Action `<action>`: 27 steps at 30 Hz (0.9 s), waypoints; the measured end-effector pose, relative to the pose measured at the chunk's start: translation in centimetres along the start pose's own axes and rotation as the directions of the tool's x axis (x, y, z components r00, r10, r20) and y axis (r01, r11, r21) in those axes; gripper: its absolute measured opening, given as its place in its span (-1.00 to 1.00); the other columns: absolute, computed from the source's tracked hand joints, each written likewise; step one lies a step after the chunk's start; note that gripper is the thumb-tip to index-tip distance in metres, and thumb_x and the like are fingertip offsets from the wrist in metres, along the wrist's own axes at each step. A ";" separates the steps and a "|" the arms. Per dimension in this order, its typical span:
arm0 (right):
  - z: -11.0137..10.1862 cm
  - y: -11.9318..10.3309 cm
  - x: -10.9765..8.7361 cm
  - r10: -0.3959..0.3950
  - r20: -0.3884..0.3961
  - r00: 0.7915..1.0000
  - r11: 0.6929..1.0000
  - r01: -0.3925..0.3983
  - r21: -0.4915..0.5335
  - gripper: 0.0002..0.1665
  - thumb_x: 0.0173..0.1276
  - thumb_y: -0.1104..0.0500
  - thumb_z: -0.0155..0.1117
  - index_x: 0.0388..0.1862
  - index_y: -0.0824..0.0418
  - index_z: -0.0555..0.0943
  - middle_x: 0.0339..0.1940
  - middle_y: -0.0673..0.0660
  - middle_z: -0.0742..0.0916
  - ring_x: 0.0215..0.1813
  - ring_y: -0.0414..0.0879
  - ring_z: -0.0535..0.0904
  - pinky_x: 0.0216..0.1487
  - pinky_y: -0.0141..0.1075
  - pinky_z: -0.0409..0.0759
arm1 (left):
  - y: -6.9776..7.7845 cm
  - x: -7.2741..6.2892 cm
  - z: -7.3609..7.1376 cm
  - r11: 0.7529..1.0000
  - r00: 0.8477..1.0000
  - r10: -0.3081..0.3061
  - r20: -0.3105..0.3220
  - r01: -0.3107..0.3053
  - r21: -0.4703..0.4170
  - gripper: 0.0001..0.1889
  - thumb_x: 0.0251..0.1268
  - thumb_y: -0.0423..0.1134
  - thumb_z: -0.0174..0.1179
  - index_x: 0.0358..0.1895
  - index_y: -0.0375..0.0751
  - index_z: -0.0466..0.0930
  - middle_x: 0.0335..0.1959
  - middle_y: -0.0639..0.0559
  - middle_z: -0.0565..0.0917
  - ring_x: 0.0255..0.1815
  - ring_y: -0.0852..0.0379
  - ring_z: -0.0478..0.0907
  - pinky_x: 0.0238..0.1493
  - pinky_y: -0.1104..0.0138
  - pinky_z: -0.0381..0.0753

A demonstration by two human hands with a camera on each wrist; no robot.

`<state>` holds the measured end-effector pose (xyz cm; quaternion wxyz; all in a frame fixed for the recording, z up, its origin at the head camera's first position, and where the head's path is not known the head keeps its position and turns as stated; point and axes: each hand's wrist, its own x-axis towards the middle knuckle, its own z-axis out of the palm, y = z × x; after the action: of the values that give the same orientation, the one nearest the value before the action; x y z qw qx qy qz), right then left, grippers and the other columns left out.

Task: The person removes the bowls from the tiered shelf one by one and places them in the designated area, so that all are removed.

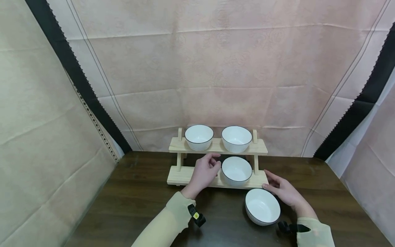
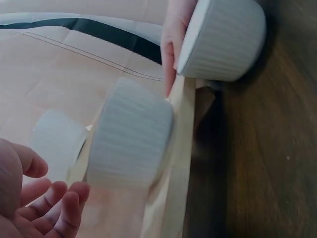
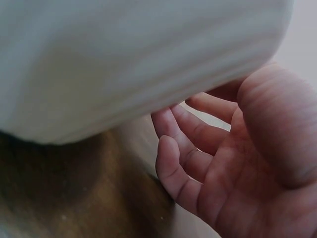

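A two-tier light wooden rack (image 1: 179,175) stands on the table. Two white bowls with dark rims, a left one (image 1: 199,138) and a right one (image 1: 237,139), sit on its upper shelf. Another white bowl (image 1: 236,171) is on the lower shelf. Just left of that bowl is my left hand (image 1: 205,173), its fingers loosely bent and holding nothing; the left wrist view shows a gap to the bowl (image 2: 131,136). My right hand (image 1: 285,192) touches the right end of the lower shelf with relaxed fingers. A fourth white bowl (image 1: 263,207) stands on the table beside it.
The dark brown wooden table (image 1: 129,206) extends around the rack. Pale cloth walls (image 1: 216,68) with black strips (image 1: 77,72) rise behind and at both sides. Black wrist cameras, one on the left wrist (image 1: 197,216) and one on the right (image 1: 290,227), sit close to the table.
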<state>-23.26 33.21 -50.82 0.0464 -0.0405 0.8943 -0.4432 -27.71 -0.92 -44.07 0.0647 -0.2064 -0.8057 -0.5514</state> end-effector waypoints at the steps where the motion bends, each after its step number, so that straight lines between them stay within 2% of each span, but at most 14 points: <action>1: 0.0 0.0 0.0 0.003 -0.002 1.000 1.000 -0.003 0.003 -0.04 0.58 -0.06 0.35 0.70 0.39 0.19 0.40 0.45 0.59 0.15 0.11 0.62 0.04 -0.15 0.65 | -0.1 0.1 0.0 1.000 1.000 -0.002 -0.001 0.002 0.010 -0.71 0.54 -0.32 0.22 0.23 -0.21 0.68 -0.40 0.08 0.63 -0.58 0.20 0.60 -0.54 0.41 0.50; 7: 0.0 -0.1 -0.1 0.003 -0.003 1.000 1.000 -0.003 0.008 -0.04 0.59 -0.04 0.35 0.70 0.39 0.18 0.39 0.46 0.59 0.15 0.11 0.62 0.05 -0.13 0.65 | -0.6 0.3 0.3 0.999 0.999 -0.039 0.032 0.039 0.019 -0.67 0.56 -0.24 0.24 0.28 -0.20 0.64 -0.42 0.05 0.62 -0.59 0.18 0.62 -0.52 0.39 0.50; 14: 0.0 -0.1 -0.1 -0.002 0.000 1.000 1.000 0.002 0.004 -0.05 0.60 -0.04 0.34 0.70 0.40 0.17 0.41 0.47 0.58 0.16 0.12 0.62 0.04 -0.13 0.65 | -0.9 0.3 0.4 0.994 0.990 -0.105 0.095 0.103 0.020 -0.59 0.57 -0.10 0.26 0.35 -0.16 0.61 -0.45 0.03 0.62 -0.58 0.13 0.62 -0.53 0.36 0.50; 22: 0.1 -0.2 -0.1 -0.011 -0.004 1.000 1.000 0.011 -0.004 -0.05 0.60 -0.05 0.33 0.70 0.41 0.17 0.40 0.47 0.59 0.18 0.12 0.63 0.06 -0.13 0.64 | -0.8 0.5 0.6 0.993 0.981 -0.117 0.153 0.115 0.019 -0.53 0.55 -0.09 0.27 0.39 -0.19 0.59 -0.48 0.01 0.61 -0.60 0.10 0.59 -0.59 0.34 0.46; 27: 0.1 -0.1 -0.1 -0.012 -0.007 1.000 1.000 0.012 -0.005 -0.05 0.59 -0.04 0.34 0.70 0.40 0.19 0.41 0.47 0.58 0.18 0.12 0.63 0.05 -0.15 0.65 | -0.8 0.7 0.6 0.994 0.980 -0.104 0.169 0.097 0.051 -0.53 0.55 -0.11 0.28 0.39 -0.25 0.59 -0.51 0.03 0.61 -0.63 0.12 0.57 -0.59 0.34 0.45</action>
<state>-23.13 33.05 -50.77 0.0406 -0.0444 0.8953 -0.4414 -28.55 -0.42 -44.76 -0.0285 -0.2107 -0.8293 -0.5168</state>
